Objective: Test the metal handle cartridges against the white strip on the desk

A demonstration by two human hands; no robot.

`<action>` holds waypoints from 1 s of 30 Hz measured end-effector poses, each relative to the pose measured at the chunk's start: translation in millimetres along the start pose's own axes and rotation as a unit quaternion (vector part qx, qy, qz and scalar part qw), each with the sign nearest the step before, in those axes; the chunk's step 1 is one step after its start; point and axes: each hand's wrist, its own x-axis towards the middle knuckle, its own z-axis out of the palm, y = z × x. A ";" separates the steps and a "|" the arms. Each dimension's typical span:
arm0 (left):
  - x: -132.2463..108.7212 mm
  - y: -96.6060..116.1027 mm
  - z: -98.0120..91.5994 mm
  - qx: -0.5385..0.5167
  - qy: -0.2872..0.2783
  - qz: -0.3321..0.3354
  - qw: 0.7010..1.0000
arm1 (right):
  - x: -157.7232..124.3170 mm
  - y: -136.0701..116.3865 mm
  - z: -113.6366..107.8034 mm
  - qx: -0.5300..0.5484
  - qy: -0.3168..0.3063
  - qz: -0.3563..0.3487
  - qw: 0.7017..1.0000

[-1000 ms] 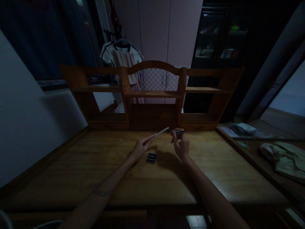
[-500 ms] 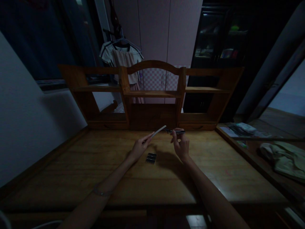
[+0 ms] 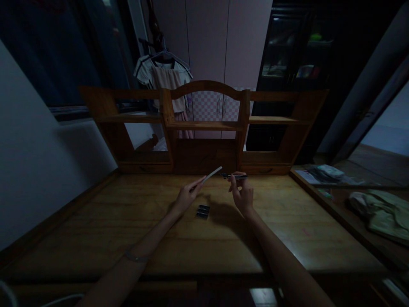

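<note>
My left hand (image 3: 186, 198) is closed on the lower end of a thin pale stick (image 3: 213, 173), which slants up to the right above the desk. To its right, my right hand (image 3: 243, 196) pinches a slim dark tool (image 3: 239, 176) held nearly level, its narrow tip pointing left. Only a small gap separates that tip from the pale stick, and I see no contact. The exact kind of either item is too dim to make out. Below and between my hands, a small dark ribbed block (image 3: 203, 211) lies on the wooden desk (image 3: 134, 230).
A wooden shelf unit (image 3: 204, 126) stands along the desk's back edge. At the right, beyond the raised rim, lie a pale crumpled cloth (image 3: 388, 213) and a plastic-wrapped bundle (image 3: 329, 171). A white wall (image 3: 38, 170) borders the left side. The room is dim.
Hardly anything differs. The pale stick's upper end has shifted very slightly up and left; both hands keep their holds, and the block lies where it was.
</note>
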 end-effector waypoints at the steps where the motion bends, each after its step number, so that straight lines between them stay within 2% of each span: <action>1: -0.2 0.3 -0.1 -0.002 -0.004 0.002 1.000 | 0.0 0.0 -0.1 0.001 0.000 -0.001 1.000; 5: -0.4 -0.5 1.6 0.002 -0.018 0.005 1.000 | 0.3 -0.2 -0.6 0.000 0.001 -0.008 1.000; 10: 0.3 -2.3 0.5 0.018 0.014 -0.005 1.000 | 0.0 -0.2 0.2 -0.004 0.000 -0.009 1.000; 15: -0.3 -1.8 1.8 0.015 -0.011 0.008 1.000 | 0.3 -0.7 -0.2 -0.003 0.004 -0.001 1.000; 21: 1.3 -7.2 -0.4 0.026 0.036 -0.013 0.999 | 0.5 -1.1 -1.1 -0.007 -0.002 -0.007 1.000; 27: -2.5 0.9 3.1 0.021 -0.008 0.010 1.000 | 1.2 -0.8 -0.4 -0.003 0.005 -0.008 1.000; 30: -1.1 -5.0 3.1 0.032 0.012 -0.009 0.999 | 1.2 -1.1 -0.2 -0.003 0.003 -0.010 1.000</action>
